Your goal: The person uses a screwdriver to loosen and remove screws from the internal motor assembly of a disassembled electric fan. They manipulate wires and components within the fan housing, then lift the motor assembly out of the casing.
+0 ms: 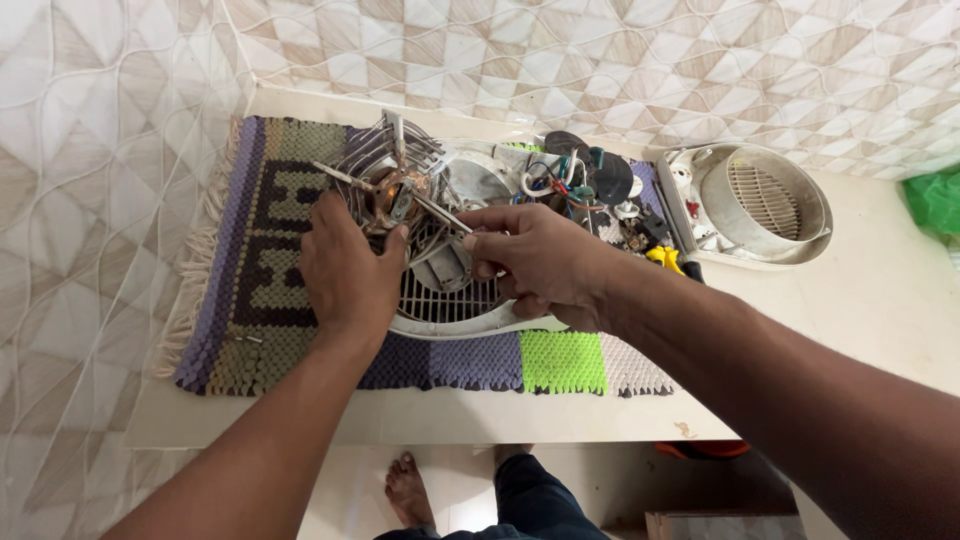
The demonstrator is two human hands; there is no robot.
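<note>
Hands (345, 265) (535, 262) grip motor (395, 190) mid-mat (250, 300), counter edge near.

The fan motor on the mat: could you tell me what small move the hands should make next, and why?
Probably steady the tool tip before turning. The left hand grips the wire-framed motor over the white grille, and the right hand holds a thin metal tool angled into its middle; whether the tip is seated is unclear.
</note>
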